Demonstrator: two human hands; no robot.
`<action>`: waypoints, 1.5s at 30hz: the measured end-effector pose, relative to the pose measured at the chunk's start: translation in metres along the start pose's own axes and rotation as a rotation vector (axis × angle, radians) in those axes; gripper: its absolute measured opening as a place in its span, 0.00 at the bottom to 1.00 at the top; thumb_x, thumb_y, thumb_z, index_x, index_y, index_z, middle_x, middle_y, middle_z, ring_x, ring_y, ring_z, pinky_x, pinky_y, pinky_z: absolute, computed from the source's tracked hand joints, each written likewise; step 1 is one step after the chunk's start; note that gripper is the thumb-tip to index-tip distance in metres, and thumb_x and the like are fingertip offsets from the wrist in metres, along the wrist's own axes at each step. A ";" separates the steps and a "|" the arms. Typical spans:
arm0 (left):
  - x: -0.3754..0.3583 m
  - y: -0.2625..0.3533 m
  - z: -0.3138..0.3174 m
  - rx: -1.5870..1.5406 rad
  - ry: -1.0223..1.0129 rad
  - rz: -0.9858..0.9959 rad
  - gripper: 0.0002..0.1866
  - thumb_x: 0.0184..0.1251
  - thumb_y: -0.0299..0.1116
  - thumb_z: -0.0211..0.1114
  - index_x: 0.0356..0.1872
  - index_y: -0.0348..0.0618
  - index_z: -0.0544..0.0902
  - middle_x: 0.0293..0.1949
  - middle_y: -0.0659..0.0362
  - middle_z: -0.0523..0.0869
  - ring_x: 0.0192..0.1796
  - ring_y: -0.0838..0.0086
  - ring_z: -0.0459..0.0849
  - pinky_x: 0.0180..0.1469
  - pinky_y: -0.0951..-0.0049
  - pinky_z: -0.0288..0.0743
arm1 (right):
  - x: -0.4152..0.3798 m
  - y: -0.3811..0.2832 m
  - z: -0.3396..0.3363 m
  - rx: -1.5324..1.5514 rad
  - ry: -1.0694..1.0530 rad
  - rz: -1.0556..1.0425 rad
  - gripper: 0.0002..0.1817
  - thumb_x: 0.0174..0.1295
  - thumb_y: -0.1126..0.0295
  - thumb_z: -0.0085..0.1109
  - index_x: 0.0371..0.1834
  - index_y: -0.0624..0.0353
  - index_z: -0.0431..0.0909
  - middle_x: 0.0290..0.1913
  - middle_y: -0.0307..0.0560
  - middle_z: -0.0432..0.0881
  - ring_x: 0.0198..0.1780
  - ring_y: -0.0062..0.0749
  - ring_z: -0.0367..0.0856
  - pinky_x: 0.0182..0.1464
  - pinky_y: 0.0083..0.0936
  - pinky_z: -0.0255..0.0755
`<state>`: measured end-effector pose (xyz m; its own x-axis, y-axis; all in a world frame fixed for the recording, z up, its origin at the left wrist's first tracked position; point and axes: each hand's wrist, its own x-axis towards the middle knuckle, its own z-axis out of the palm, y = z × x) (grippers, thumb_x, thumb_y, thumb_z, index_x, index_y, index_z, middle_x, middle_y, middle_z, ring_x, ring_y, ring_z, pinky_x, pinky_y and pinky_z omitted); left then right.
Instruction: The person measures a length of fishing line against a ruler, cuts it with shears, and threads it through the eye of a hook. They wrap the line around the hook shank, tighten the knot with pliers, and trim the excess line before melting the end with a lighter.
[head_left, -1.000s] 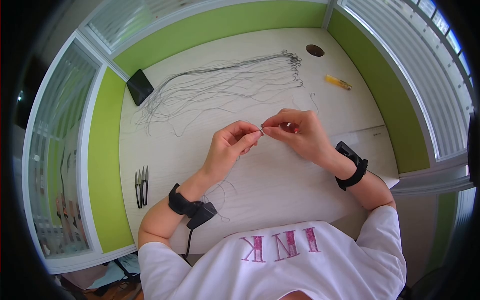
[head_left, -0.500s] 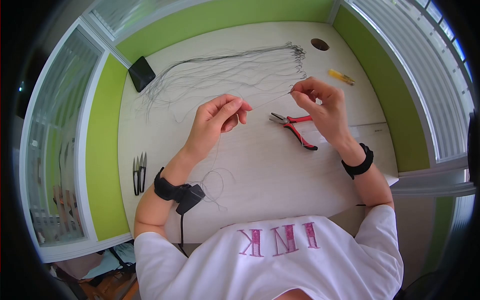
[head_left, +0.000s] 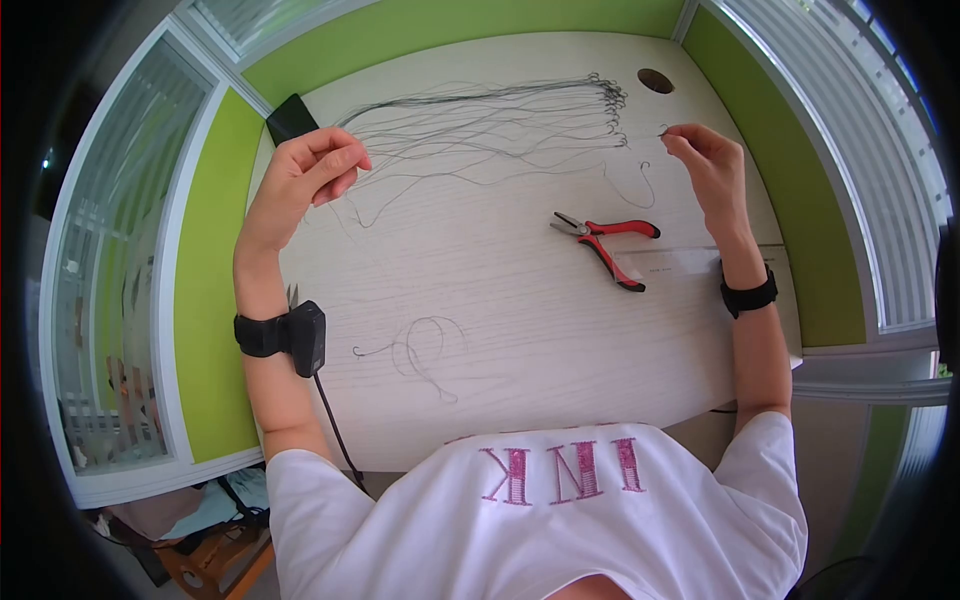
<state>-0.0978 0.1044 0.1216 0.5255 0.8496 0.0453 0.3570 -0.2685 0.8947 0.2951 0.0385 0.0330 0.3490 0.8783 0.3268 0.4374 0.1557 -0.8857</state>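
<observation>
My right hand (head_left: 712, 180) is closed in a pinch on a small dark fish hook (head_left: 662, 130) at the right of the table. My left hand (head_left: 305, 185) is raised at the far left, thumb and fingers pinched together; the fishing line seen there a moment ago is too thin to make out now. Between my hands lie many hooks with long lines (head_left: 480, 140), their hooks bunched (head_left: 612, 95) at the right end. A single hook (head_left: 645, 166) with a curved line lies left of my right hand. Red-handled pliers (head_left: 605, 240) rest open below it.
A loose coil of line (head_left: 430, 350) with a hook lies at the lower left. A clear ruler (head_left: 690, 262) lies beside the pliers. Snips (head_left: 293, 293) are mostly behind my left forearm. A black object (head_left: 291, 120) stands at the back left; green panels (head_left: 480, 45) border the table.
My hands have moved apart, the left one to the left and up, the right one to the right and up. The yellow item is now out of sight, and the single hook near the pliers shows.
</observation>
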 end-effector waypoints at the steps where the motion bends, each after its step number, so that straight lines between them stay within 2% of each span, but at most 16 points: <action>1: -0.001 -0.001 -0.008 -0.002 0.000 -0.002 0.10 0.68 0.36 0.57 0.30 0.41 0.78 0.20 0.68 0.73 0.22 0.88 0.66 0.24 0.89 0.55 | 0.001 0.000 -0.001 -0.017 0.024 0.004 0.10 0.56 0.69 0.60 0.33 0.65 0.83 0.25 0.37 0.79 0.27 0.14 0.70 0.28 0.13 0.61; 3: -0.004 -0.004 -0.023 0.094 0.122 0.088 0.06 0.65 0.33 0.61 0.32 0.41 0.79 0.22 0.69 0.74 0.25 0.88 0.66 0.27 0.87 0.56 | 0.002 0.001 -0.002 -0.035 0.048 0.004 0.10 0.55 0.69 0.60 0.33 0.66 0.83 0.25 0.37 0.79 0.27 0.14 0.69 0.28 0.14 0.61; 6: -0.004 -0.009 -0.032 0.148 0.209 0.087 0.06 0.63 0.32 0.63 0.34 0.40 0.80 0.25 0.68 0.76 0.28 0.88 0.68 0.31 0.85 0.59 | 0.004 0.004 -0.001 -0.017 0.045 0.049 0.10 0.55 0.69 0.61 0.33 0.66 0.83 0.24 0.38 0.79 0.27 0.14 0.70 0.28 0.14 0.61; 9: 0.003 -0.019 -0.033 0.157 0.262 0.115 0.06 0.63 0.31 0.63 0.34 0.40 0.80 0.27 0.68 0.78 0.30 0.87 0.70 0.34 0.84 0.63 | 0.003 0.009 0.006 -0.049 -0.104 0.097 0.11 0.54 0.69 0.61 0.33 0.68 0.83 0.24 0.39 0.79 0.26 0.16 0.70 0.28 0.15 0.62; 16: 0.031 -0.076 -0.002 0.262 0.163 -0.071 0.08 0.61 0.32 0.65 0.33 0.37 0.81 0.28 0.64 0.81 0.34 0.83 0.76 0.40 0.81 0.69 | 0.024 0.026 0.019 -0.192 -0.201 0.134 0.12 0.51 0.68 0.63 0.32 0.69 0.83 0.23 0.44 0.80 0.26 0.22 0.74 0.29 0.20 0.67; 20: 0.035 -0.091 0.008 0.355 0.154 -0.044 0.08 0.60 0.32 0.66 0.36 0.38 0.82 0.31 0.62 0.84 0.36 0.81 0.79 0.42 0.79 0.71 | 0.028 0.027 0.017 -0.411 -0.249 0.115 0.13 0.49 0.66 0.65 0.33 0.65 0.84 0.25 0.48 0.82 0.28 0.30 0.79 0.34 0.23 0.72; 22: 0.034 -0.085 0.011 0.528 0.290 0.235 0.08 0.60 0.31 0.66 0.37 0.39 0.83 0.32 0.61 0.85 0.36 0.78 0.80 0.44 0.77 0.72 | 0.025 0.028 0.013 -0.516 -0.229 0.091 0.13 0.48 0.66 0.66 0.34 0.64 0.85 0.26 0.48 0.83 0.29 0.32 0.81 0.35 0.24 0.73; 25: 0.030 -0.066 0.011 0.608 0.361 0.372 0.09 0.59 0.31 0.66 0.38 0.39 0.82 0.35 0.61 0.85 0.36 0.78 0.80 0.43 0.78 0.71 | 0.013 0.018 0.010 -0.544 -0.180 -0.028 0.11 0.49 0.67 0.67 0.33 0.61 0.85 0.26 0.45 0.83 0.28 0.31 0.78 0.34 0.24 0.72; 26: 0.026 -0.057 0.010 0.611 0.363 0.366 0.09 0.59 0.31 0.66 0.38 0.39 0.82 0.35 0.61 0.85 0.36 0.78 0.80 0.43 0.78 0.71 | 0.006 0.006 0.008 -0.498 -0.255 -0.034 0.09 0.50 0.68 0.66 0.32 0.61 0.84 0.27 0.44 0.82 0.27 0.30 0.77 0.33 0.24 0.71; 28: 0.012 -0.038 0.013 0.443 0.156 0.001 0.08 0.58 0.31 0.66 0.37 0.39 0.82 0.35 0.61 0.84 0.36 0.78 0.79 0.41 0.77 0.71 | -0.008 -0.016 0.007 -0.458 -0.345 -0.045 0.08 0.52 0.69 0.65 0.32 0.61 0.84 0.28 0.43 0.82 0.27 0.28 0.76 0.31 0.23 0.70; 29: 0.002 -0.027 0.015 0.434 0.165 -0.011 0.08 0.58 0.31 0.66 0.37 0.39 0.82 0.35 0.61 0.84 0.36 0.78 0.79 0.41 0.77 0.71 | -0.016 -0.027 0.009 -0.394 -0.449 -0.051 0.07 0.53 0.70 0.64 0.32 0.61 0.83 0.28 0.43 0.82 0.25 0.27 0.74 0.30 0.23 0.69; 31: -0.020 -0.007 0.019 0.561 -0.194 -0.133 0.08 0.55 0.30 0.68 0.34 0.39 0.82 0.32 0.61 0.84 0.34 0.75 0.78 0.39 0.75 0.71 | -0.031 -0.040 0.014 -0.329 -0.568 -0.060 0.06 0.54 0.71 0.63 0.32 0.62 0.83 0.28 0.43 0.81 0.24 0.27 0.73 0.29 0.23 0.68; 34: -0.059 0.003 0.024 0.598 -0.331 -0.167 0.10 0.51 0.30 0.70 0.32 0.39 0.81 0.31 0.60 0.81 0.33 0.73 0.76 0.38 0.75 0.70 | -0.048 -0.050 0.020 -0.245 -0.661 -0.202 0.06 0.54 0.71 0.64 0.31 0.62 0.82 0.28 0.43 0.80 0.24 0.26 0.72 0.27 0.22 0.67; 38: -0.108 -0.010 0.035 0.627 -0.296 -0.189 0.11 0.50 0.31 0.71 0.33 0.38 0.80 0.32 0.58 0.78 0.35 0.70 0.75 0.40 0.73 0.71 | -0.058 -0.057 0.020 -0.210 -0.702 -0.202 0.06 0.54 0.71 0.65 0.30 0.62 0.82 0.27 0.42 0.79 0.23 0.25 0.72 0.26 0.22 0.67; 40: -0.122 -0.020 0.041 0.555 -0.216 -0.293 0.12 0.49 0.30 0.71 0.33 0.39 0.80 0.34 0.58 0.76 0.37 0.70 0.75 0.42 0.73 0.70 | -0.060 -0.058 0.019 -0.205 -0.703 -0.207 0.06 0.54 0.71 0.65 0.30 0.61 0.82 0.26 0.42 0.79 0.23 0.25 0.72 0.26 0.22 0.67; 45: -0.136 -0.038 0.050 0.498 -0.153 -0.248 0.07 0.53 0.24 0.67 0.31 0.36 0.78 0.33 0.59 0.75 0.32 0.72 0.74 0.36 0.75 0.69 | -0.063 -0.059 0.019 -0.190 -0.637 -0.277 0.05 0.54 0.71 0.65 0.30 0.61 0.81 0.26 0.40 0.78 0.23 0.25 0.72 0.26 0.21 0.67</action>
<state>-0.1440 -0.0238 0.0597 0.4722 0.8491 -0.2369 0.7849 -0.2827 0.5514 0.2314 -0.0177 0.0585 -0.3215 0.9200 0.2240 0.5971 0.3806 -0.7061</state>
